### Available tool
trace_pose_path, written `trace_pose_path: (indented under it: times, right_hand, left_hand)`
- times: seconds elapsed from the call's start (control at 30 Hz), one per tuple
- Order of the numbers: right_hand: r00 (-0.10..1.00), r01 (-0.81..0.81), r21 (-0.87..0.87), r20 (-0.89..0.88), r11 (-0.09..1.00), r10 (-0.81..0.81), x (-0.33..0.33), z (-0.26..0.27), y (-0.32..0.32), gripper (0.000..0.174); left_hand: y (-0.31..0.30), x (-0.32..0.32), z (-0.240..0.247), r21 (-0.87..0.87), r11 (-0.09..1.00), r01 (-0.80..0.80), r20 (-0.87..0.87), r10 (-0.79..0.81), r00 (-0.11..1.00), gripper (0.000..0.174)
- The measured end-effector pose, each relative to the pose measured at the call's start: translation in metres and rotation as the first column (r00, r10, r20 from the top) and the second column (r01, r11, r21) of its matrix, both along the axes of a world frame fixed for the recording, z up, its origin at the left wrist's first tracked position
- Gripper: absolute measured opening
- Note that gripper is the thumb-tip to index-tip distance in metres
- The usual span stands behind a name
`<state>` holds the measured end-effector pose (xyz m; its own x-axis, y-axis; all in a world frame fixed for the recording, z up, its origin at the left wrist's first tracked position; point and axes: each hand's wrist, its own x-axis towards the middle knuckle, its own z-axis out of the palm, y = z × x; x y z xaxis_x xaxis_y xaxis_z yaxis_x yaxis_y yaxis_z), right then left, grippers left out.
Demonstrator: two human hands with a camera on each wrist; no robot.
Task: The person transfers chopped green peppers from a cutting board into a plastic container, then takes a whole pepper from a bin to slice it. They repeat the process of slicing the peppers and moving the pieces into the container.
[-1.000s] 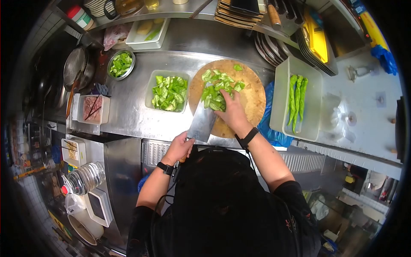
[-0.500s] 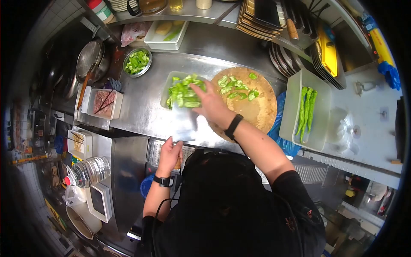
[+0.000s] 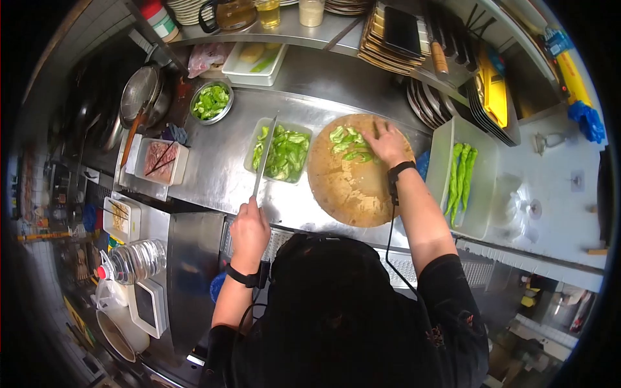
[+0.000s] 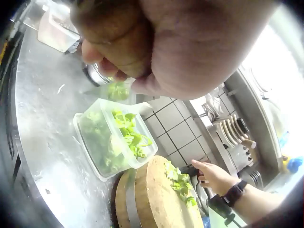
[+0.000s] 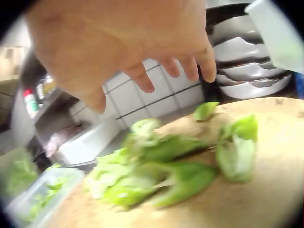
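My left hand grips the handle of a cleaver, whose blade is seen nearly edge-on above the left part of a clear plastic container. Cut green pepper pieces fill much of that container. Over the far right of a round wooden chopping board, my right hand has its fingers spread. A small heap of cut pepper lies on the board below and beside those fingers, with nothing held in the hand. In the left wrist view the palm hides most of the cleaver handle.
Right of the board stands a tub with several whole green peppers. A bowl of cut peppers and a tub of raw meat with chopsticks sit to the left. A shelf with stacked plates runs along the back.
A load of cut pepper went from the board into the container. The cleaver turned from flat to edge-on, and my right hand moved back right over the board's remaining pieces.
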<state>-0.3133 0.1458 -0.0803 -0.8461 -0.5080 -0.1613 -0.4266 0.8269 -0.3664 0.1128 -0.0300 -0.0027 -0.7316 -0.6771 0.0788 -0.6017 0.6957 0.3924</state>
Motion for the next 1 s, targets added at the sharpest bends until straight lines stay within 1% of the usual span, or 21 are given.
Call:
trace_pose_path:
  times: [0.07,0.17,0.27,0.3,0.4,0.43,0.47,0.53,0.57,0.63,0.67,0.7,0.77,0.8,0.83,0.87,0.9,1.0]
  right_hand:
    - [0.990,-0.127,-0.022,0.054,0.992,0.128,-0.007,-0.023,0.009,0.091]
    - [0.963,-0.232,-0.094,0.120,0.968,0.243,0.017,-0.004,0.013,0.091]
    - [0.907,-0.408,-0.119,0.056,0.905,0.417,0.034,-0.013,0.024,0.093]
    - [0.894,-0.432,-0.183,0.040,0.883,0.446,0.040,-0.011,0.028,0.096]
    - [0.911,-0.399,-0.148,-0.178,0.905,0.372,0.054,0.002,0.045,0.099]
    - [0.932,-0.319,-0.125,-0.222,0.940,0.286,0.057,0.002,0.050,0.108]
    - [0.949,-0.269,-0.070,-0.192,0.960,0.252,0.058,0.004,0.055,0.112]
    - [0.978,-0.155,0.046,-0.132,0.987,0.159,0.061,0.011,0.067,0.120]
    - [0.983,-0.153,0.089,-0.090,0.984,0.161,0.061,0.013,0.072,0.124]
    - [0.987,-0.159,0.172,-0.005,0.972,0.162,0.060,0.021,0.072,0.132]
    - [0.986,-0.164,0.164,-0.009,0.973,0.167,0.062,0.021,0.072,0.133]
    - [0.985,-0.168,0.155,-0.013,0.973,0.172,0.063,0.020,0.070,0.135]
    - [0.983,-0.181,0.150,-0.013,0.972,0.185,0.063,0.019,0.068,0.139]
    - [0.981,-0.190,0.156,-0.010,0.969,0.194,0.061,0.017,0.066,0.142]
    - [0.979,-0.200,0.162,-0.006,0.966,0.204,0.059,0.018,0.064,0.145]
    - [0.978,-0.207,0.173,0.014,0.963,0.208,0.058,0.019,0.061,0.146]
    - [0.976,-0.217,0.185,0.035,0.959,0.214,0.057,0.027,0.056,0.146]
    - [0.960,-0.277,0.207,0.108,0.938,0.260,0.046,0.031,0.045,0.146]
  left_hand:
    - [0.001,-0.008,-0.007,0.055,0.994,0.089,-0.132,-0.081,0.988,0.039]
    - [0.007,-0.036,-0.024,0.118,0.968,0.222,-0.231,-0.190,0.954,0.041]
    - [0.021,-0.073,-0.029,0.122,0.958,0.258,-0.169,-0.236,0.957,0.037]
    - [0.027,-0.086,-0.025,0.086,0.957,0.279,-0.148,-0.264,0.953,0.036]
    - [0.043,-0.113,-0.040,0.043,0.959,0.280,-0.016,-0.280,0.960,0.036]
    - [0.048,-0.116,-0.045,-0.004,0.950,0.311,-0.007,-0.311,0.950,0.040]
    - [0.053,-0.117,-0.050,0.021,0.944,0.328,-0.015,-0.328,0.945,0.040]
    - [0.066,-0.118,-0.045,0.077,0.923,0.378,-0.027,-0.377,0.926,0.039]
    - [0.069,-0.115,-0.051,0.065,0.914,0.402,-0.066,-0.398,0.915,0.037]
    - [0.070,-0.110,-0.045,0.126,0.893,0.433,-0.139,-0.416,0.899,0.032]
    - [0.069,-0.106,-0.043,0.156,0.881,0.447,-0.175,-0.421,0.890,0.029]
    - [0.066,-0.102,-0.046,0.298,0.865,0.404,-0.188,-0.361,0.913,0.026]
    - [0.054,-0.091,-0.057,0.558,0.773,0.302,-0.180,-0.242,0.953,0.022]
    - [0.051,-0.086,-0.060,0.699,0.678,0.228,-0.198,-0.123,0.972,0.020]
    - [0.050,-0.080,-0.063,0.818,0.553,0.161,-0.192,-0.001,0.981,0.019]
    - [0.047,-0.074,-0.069,0.910,0.401,0.101,-0.161,0.120,0.980,0.019]
    - [0.042,-0.068,-0.086,0.928,0.345,0.142,-0.206,0.155,0.966,0.019]
    - [0.038,-0.070,-0.094,0.980,0.136,0.142,-0.175,0.274,0.946,0.019]
